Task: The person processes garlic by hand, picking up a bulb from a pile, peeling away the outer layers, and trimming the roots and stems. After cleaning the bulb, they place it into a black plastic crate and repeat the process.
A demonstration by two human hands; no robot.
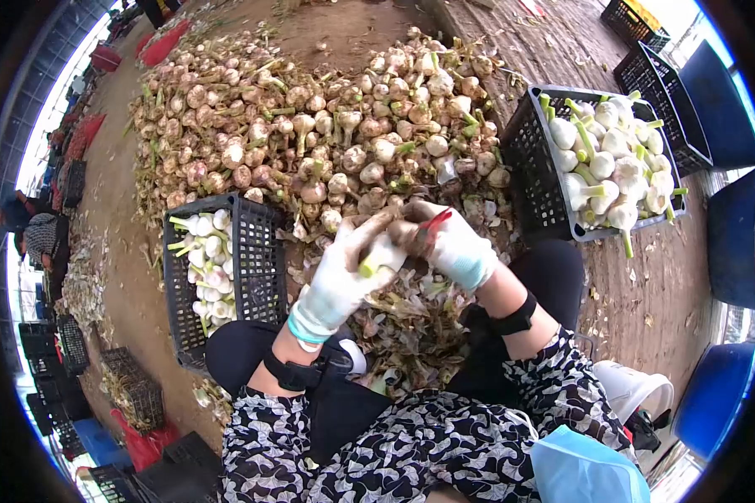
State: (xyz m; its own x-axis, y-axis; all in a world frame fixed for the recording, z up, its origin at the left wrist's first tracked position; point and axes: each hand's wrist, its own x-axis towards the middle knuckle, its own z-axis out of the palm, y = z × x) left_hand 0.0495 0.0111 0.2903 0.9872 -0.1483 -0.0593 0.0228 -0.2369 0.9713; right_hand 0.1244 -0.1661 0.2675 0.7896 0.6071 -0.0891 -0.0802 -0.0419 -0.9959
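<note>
In front of my knees, my left hand (335, 272), in a soiled white glove, is closed around a peeled-looking white garlic bulb (382, 254). The bulb's cut green stem points down toward me. Against the bulb's other side is my right hand (457, 247), gloved too, with its fingers curled and their tips darkened by dirt. A red strip (436, 220) shows across those right fingers; what it belongs to is hidden. Beyond both hands spreads a large heap of unpeeled garlic (310, 151). Loose skins (415, 327) lie beneath them, between my legs.
A black crate (260, 260) with cleaned garlic stands at my left knee. Another black crate (533, 184), heaped with white bulbs, is at the right. Blue barrels (717, 394) and a white bucket (637, 390) line the right side. A person (42, 239) is at far left.
</note>
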